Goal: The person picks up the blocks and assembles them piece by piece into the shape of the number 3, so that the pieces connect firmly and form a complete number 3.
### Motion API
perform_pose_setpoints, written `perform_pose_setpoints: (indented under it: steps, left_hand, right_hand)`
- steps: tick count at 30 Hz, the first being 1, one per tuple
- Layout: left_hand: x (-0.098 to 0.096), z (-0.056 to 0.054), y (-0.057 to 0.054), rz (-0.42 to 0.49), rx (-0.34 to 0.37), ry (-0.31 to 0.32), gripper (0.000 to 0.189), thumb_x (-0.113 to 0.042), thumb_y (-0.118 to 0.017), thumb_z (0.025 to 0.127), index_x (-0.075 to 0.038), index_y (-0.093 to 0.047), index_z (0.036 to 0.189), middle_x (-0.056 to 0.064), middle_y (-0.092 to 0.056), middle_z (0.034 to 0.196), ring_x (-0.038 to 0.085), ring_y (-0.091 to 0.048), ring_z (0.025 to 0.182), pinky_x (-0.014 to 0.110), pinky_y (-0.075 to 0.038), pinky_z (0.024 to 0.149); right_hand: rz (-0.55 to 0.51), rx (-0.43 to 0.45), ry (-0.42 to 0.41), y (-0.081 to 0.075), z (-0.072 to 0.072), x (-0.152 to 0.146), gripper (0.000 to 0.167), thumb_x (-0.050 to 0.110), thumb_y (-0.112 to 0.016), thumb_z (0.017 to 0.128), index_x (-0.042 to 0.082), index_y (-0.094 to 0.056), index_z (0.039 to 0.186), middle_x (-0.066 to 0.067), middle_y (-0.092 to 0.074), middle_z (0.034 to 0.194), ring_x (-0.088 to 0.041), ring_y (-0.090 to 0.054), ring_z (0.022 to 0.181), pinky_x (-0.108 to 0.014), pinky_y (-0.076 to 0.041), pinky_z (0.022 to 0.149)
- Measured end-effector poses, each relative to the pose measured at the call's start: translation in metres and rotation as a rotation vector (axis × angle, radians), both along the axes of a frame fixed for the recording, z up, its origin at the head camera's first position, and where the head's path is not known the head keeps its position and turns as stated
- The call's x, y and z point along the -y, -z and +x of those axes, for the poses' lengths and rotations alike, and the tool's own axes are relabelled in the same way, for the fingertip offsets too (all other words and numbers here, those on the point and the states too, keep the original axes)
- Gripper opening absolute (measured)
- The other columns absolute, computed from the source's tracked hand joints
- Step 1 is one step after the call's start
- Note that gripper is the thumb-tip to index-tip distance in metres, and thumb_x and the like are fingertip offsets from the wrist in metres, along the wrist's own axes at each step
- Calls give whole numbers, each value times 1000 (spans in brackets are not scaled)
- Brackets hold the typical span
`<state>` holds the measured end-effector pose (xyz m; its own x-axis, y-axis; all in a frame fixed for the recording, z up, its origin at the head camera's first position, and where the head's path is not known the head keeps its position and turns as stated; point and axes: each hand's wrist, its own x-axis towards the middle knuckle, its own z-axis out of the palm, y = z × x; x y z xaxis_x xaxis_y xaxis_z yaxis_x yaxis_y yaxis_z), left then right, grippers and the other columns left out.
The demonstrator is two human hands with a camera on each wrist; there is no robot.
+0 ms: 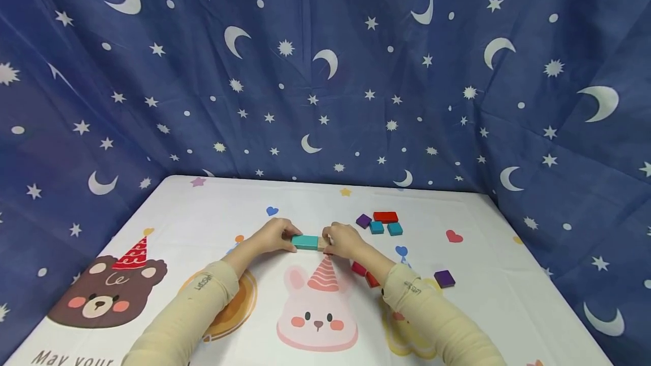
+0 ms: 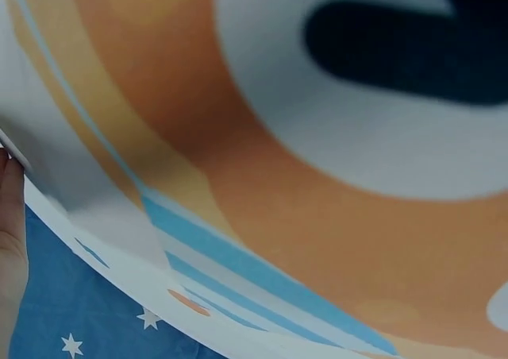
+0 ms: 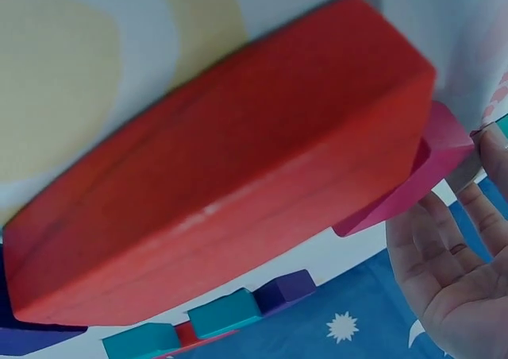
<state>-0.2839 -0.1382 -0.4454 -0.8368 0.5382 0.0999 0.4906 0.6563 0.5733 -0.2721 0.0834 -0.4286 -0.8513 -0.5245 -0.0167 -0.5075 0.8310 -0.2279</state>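
Observation:
On the white tablecloth, a long teal block (image 1: pixel 305 242) lies end to end with a small wood-coloured block (image 1: pixel 321 244). My left hand (image 1: pixel 274 236) pinches the teal block's left end between thumb and fingers. At the other side, my right hand (image 1: pixel 343 240) pinches the small block, partly covering it. The right wrist view shows that hand (image 3: pixel 460 272) beyond a pink block (image 3: pixel 448 148) and a large red block (image 3: pixel 222 160). Only a sliver of the left hand (image 2: pixel 12 224) enters the left wrist view.
Behind the right hand lie a long red block (image 1: pixel 385 217), two teal blocks (image 1: pixel 376 227) and a purple block (image 1: pixel 363 221). Another purple block (image 1: pixel 445 279) sits right of the right forearm. A pink block (image 1: pixel 358 268) and a red block (image 1: pixel 372 280) are partly hidden under that forearm.

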Motion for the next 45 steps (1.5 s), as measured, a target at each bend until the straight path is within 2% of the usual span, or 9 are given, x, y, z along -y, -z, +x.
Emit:
perform_pose_setpoints:
  steps: [10, 15, 20, 23, 31, 38, 45]
  left_hand:
    - [1, -1, 2, 5, 9, -14, 34, -16, -82, 70, -4, -73, 101, 4, -67, 87, 11, -56, 79, 21, -46, 72]
    - [2, -1, 4, 6, 13, -9, 34, -17, -81, 70, -5, -72, 101, 3, -66, 89, 11, -57, 82, 22, -47, 75]
    - [2, -1, 4, 15, 24, -9, 33, -16, -81, 71, -4, -72, 101, 3, -65, 87, 12, -53, 79, 23, -46, 73]
    - [2, -1, 4, 14, 19, 9, 33, -18, -80, 73, -3, -72, 102, 4, -66, 88, 12, -54, 80, 23, -46, 73]
    - [2, -2, 1, 7, 30, 3, 25, -18, -69, 86, -3, -71, 105, 3, -64, 87, 8, -53, 78, 22, -46, 73]
    - [2, 2, 2, 7, 19, 6, 26, -17, -69, 85, -2, -71, 106, 4, -65, 87, 8, -53, 78, 21, -45, 74]
    - [3, 1, 4, 24, 20, 10, 32, -18, -74, 80, 0, -70, 106, 5, -63, 83, 11, -48, 72, 18, -41, 65]
  right_hand:
    - [15, -19, -3, 0, -1, 1, 27, 22, -78, 77, 8, -70, 99, -3, -61, 81, -14, -49, 70, -29, -46, 71]
    - [45, -21, -19, -3, -1, 3, 23, 21, -77, 78, 8, -69, 95, -2, -60, 79, -13, -46, 70, -29, -46, 72]
    - [59, -8, -28, -6, -2, 4, 20, 21, -77, 78, 9, -68, 91, -2, -62, 80, -15, -47, 72, -31, -46, 75]
    - [82, -2, -22, -6, -4, 4, 20, 22, -77, 78, 10, -68, 91, -1, -62, 80, -14, -48, 72, -30, -46, 75]
    - [76, -23, -25, -3, -7, 4, 22, 22, -77, 78, 10, -68, 93, -1, -62, 80, -13, -48, 72, -29, -46, 72]
    - [36, 7, 0, -4, -3, 4, 25, 21, -78, 77, 6, -69, 95, -4, -66, 86, -16, -51, 76, -35, -48, 80]
    - [23, 13, 20, -5, 0, 4, 22, 20, -78, 77, 7, -69, 92, -5, -66, 88, -17, -52, 77, -35, -48, 81]
